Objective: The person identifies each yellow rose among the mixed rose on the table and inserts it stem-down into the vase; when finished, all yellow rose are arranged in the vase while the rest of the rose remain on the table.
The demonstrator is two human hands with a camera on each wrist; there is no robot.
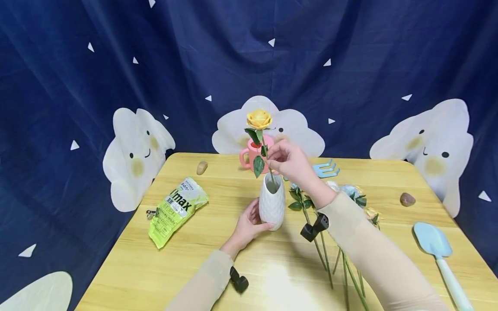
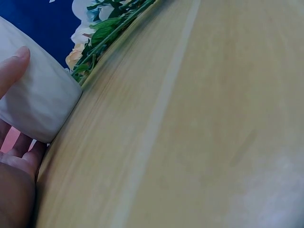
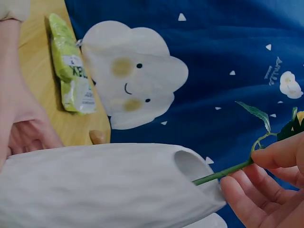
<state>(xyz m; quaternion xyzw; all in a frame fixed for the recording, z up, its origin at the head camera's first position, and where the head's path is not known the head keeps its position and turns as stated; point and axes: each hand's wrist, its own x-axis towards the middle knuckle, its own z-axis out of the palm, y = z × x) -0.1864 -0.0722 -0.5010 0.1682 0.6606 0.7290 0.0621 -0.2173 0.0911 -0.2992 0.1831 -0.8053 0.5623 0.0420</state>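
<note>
A white textured vase point(image 1: 272, 206) stands upright on the wooden table, and my left hand point(image 1: 249, 224) grips it low on its left side. In the left wrist view the thumb lies across the vase point(image 2: 38, 90), with fingers round the other side. My right hand point(image 1: 289, 162) pinches the green stem of a yellow rose point(image 1: 259, 119) above the vase. The stem's lower end is inside the mouth of the vase, as the right wrist view shows at the stem point(image 3: 223, 173). The bloom and its leaves rise above my fingers.
Behind the vase stands a pink mug point(image 1: 245, 157). Several flowers point(image 1: 350, 192) lie right of it, partly under my right forearm, near a blue hand rake point(image 1: 327, 169). A blue shovel point(image 1: 433, 239) and a brown stone point(image 1: 407, 199) lie right; a green bag point(image 1: 177, 211) and tan stone point(image 1: 202, 167) left.
</note>
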